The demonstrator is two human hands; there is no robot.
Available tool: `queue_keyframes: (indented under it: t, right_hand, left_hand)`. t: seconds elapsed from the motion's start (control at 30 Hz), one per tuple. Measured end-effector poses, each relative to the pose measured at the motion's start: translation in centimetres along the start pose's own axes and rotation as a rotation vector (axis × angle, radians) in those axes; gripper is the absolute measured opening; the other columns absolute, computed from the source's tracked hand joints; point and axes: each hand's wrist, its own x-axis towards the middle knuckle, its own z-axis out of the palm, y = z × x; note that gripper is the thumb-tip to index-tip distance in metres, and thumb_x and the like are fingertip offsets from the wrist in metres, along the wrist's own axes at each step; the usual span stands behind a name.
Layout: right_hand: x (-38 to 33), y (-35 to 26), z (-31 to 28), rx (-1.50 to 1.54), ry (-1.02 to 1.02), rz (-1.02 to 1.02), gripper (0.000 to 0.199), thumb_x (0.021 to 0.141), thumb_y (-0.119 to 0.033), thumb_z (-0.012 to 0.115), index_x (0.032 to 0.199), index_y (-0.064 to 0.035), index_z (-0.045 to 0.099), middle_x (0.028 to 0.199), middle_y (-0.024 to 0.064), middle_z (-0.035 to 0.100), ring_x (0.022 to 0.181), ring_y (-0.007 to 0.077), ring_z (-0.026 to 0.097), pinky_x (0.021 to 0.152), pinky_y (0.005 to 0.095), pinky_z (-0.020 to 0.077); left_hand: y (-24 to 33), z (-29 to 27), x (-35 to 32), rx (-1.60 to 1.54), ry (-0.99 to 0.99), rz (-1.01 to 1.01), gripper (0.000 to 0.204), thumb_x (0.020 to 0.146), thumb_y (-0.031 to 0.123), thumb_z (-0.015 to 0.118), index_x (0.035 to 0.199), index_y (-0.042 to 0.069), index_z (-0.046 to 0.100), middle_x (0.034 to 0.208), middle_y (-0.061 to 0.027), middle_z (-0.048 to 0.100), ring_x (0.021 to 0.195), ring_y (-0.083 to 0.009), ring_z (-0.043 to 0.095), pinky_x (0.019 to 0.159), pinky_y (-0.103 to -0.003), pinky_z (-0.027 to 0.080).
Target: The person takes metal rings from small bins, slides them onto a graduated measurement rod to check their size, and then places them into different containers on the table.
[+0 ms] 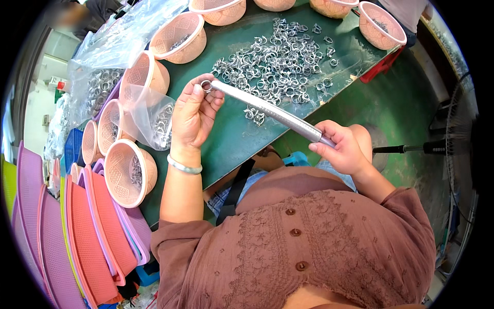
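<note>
My right hand (343,147) is closed round the handle end of a silver metal ring mandrel (265,107), a long tapering rod with marks along it. The rod slants up to the left, and its thin tip reaches my left hand (191,117). There my thumb and fingers pinch a small silver ring (206,86) right at the tip; whether the rod passes through it I cannot tell. Beyond the rod, a loose heap of silver rings (283,59) is spread over the green tabletop (221,152), with a small cluster of rings (254,115) on the near side.
Pink woven baskets, such as this one (150,172), line the table's left and far sides, some with rings inside. A clear plastic bag (149,121) of rings lies by my left forearm. Stacked coloured baskets (85,237) stand at lower left. A fan (453,134) is at right.
</note>
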Motion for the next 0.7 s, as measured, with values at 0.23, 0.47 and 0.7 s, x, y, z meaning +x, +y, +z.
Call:
queue_keyframes:
  t: [0.23,0.47,0.7]
  right_hand:
    - [-0.3,-0.5,0.5,-0.199,0.063,-0.096,0.017,0.075,-0.002,0.063,0.089,0.0,0.054,0.068,0.0022,0.052,0.06,0.0068,0.046,0.053,0.0213,0.0391]
    - [0.0,0.4,1.0,-0.288,0.102,-0.197,0.021,0.074,0.001,0.062,0.092,-0.0002,0.053,0.071,0.0031,0.054,0.06,0.0086,0.049,0.053,0.0209,0.0379]
    - [0.1,0.7,1.0,-0.311,0.104,-0.215,0.021,0.072,-0.001,0.064,0.09,-0.0016,0.054,0.071,0.006,0.057,0.06,0.011,0.054,0.054,0.0228,0.0423]
  left_hand:
    - [-0.6,1.1,-0.7,0.303,0.031,0.028,0.023,0.086,0.012,0.054,0.103,-0.004,0.055,0.089,-0.0086,0.06,0.076,-0.0108,0.056,0.069,-0.021,0.045]
    - [-0.8,1.1,-2.1,0.128,-0.002,-0.085,0.028,0.084,0.008,0.056,0.108,-0.006,0.053,0.096,-0.0128,0.058,0.083,-0.0155,0.056,0.075,-0.026,0.046]
    - [-0.6,0.8,-2.6,0.16,-0.009,-0.085,0.028,0.082,0.003,0.055,0.109,-0.006,0.054,0.097,-0.0131,0.058,0.083,-0.0158,0.056,0.076,-0.027,0.046]
